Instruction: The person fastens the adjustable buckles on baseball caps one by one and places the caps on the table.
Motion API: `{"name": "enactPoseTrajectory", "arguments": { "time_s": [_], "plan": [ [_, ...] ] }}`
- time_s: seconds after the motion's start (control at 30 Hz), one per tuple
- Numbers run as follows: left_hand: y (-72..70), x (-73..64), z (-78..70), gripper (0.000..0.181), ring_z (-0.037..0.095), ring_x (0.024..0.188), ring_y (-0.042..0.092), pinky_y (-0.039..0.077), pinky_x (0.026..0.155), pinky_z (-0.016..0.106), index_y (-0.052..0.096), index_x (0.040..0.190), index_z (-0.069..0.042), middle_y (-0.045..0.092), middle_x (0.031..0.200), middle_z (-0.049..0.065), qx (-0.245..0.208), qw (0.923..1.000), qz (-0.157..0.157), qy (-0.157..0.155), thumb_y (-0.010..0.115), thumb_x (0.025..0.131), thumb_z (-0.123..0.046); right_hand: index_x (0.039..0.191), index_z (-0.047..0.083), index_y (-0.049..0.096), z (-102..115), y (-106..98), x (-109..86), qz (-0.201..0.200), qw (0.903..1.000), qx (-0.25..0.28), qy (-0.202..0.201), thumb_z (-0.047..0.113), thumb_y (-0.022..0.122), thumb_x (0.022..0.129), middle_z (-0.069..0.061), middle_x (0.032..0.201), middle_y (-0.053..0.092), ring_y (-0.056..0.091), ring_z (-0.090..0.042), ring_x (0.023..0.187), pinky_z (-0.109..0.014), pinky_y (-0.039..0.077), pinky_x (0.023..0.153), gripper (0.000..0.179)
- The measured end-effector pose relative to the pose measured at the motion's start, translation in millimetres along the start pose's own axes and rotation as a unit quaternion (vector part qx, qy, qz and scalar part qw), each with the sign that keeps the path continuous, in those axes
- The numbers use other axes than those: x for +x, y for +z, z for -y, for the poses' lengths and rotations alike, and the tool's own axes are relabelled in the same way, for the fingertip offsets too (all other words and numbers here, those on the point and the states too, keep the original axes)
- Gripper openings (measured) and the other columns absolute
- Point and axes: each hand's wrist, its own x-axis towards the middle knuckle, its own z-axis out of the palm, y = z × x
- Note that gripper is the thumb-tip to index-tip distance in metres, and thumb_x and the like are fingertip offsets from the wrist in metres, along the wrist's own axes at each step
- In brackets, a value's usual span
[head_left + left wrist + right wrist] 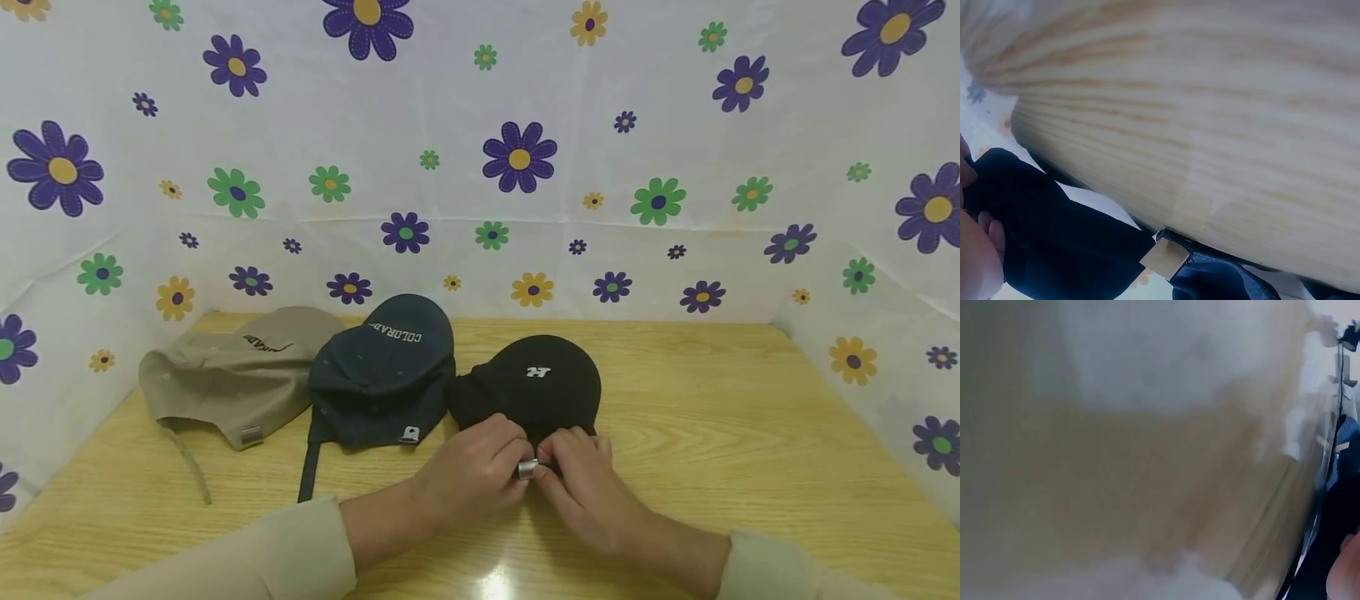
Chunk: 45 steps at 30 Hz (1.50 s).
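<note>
One black cap sits on the worktop beside the navy cap; I see the left grip and right grip closed on it at the buckle. A loosened pinch could, I judge, let the buckle slip or twist.

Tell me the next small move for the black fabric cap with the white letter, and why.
Probably steady the silver metal buckle with the right hand while the left hand gently works the cap's strap: both hands meet at that buckle on the black fabric cap, and their fingers hide how the strap runs.
</note>
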Motion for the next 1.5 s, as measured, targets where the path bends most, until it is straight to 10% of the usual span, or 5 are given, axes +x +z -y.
{"name": "enactPoseTrajectory", "arguments": {
  "time_s": [0.47,0.73,0.97,1.2,1.5],
  "plan": [
    [-21.1,-17.5,12.8,0.027,0.01,0.086,0.059,0.052,0.078,0.026,0.067,0.09,-0.014,0.064,0.09,-0.005,-0.093,0.9801,0.067,-0.162,0.086,0.076,-0.027,0.087,0.024,0.054,-12.4,-12.2,-1.5,0.03,0.989,-0.144,0.015,0.018,0.063,0.092,0.017,0.081,0.045,0.039,-0.005,0.081,-0.037,0.028,0.083,0.012],
    [-25.8,-35.1,36.4,0.017,0.014,0.073,0.059,0.051,0.065,0.028,0.066,0.089,-0.013,0.063,0.082,-0.003,-0.175,0.9306,-0.006,-0.321,0.081,0.081,-0.011,0.089,0.019,0.055,-29.2,-18.0,4.0,-0.057,0.9749,-0.202,-0.074,0.02,0.073,0.084,0.008,0.089,0.046,0.041,-0.012,0.087,-0.036,0.031,0.079,0.019],
    [-26.9,-44.7,48.3,0.015,0.013,0.082,0.058,0.053,0.075,0.031,0.066,0.088,-0.013,0.064,0.086,-0.002,-0.121,0.9487,0.049,-0.288,0.077,0.081,-0.005,0.14,0.008,0.045,-27.7,-14.3,12.0,-0.095,0.9849,-0.144,-0.018,0.021,0.078,0.083,-0.016,0.145,0.039,0.037,-0.034,0.131,-0.056,0.034,0.104,0.067],
    [-29.2,-45.6,54.9,0.008,0.011,0.079,0.06,0.052,0.072,0.031,0.068,0.089,-0.014,0.066,0.083,-0.007,-0.215,0.875,0.05,-0.431,0.074,0.087,-0.009,0.15,0.015,0.039,-29.2,-12.1,18.2,-0.063,0.9779,-0.198,-0.019,0.025,0.074,0.088,-0.01,0.15,0.041,0.036,-0.032,0.139,-0.056,0.034,0.103,0.072],
    [-30.5,-60.9,72.4,0.015,0.014,0.084,0.058,0.051,0.074,0.034,0.067,0.086,-0.013,0.065,0.087,-0.003,-0.037,0.9684,0.087,-0.231,0.077,0.078,-0.005,0.138,0.023,0.057,-37.2,-18.7,22.2,-0.067,0.961,-0.263,-0.054,0.016,0.082,0.08,-0.007,0.127,0.054,0.052,-0.026,0.121,-0.053,0.039,0.095,0.063]
  ]
}}
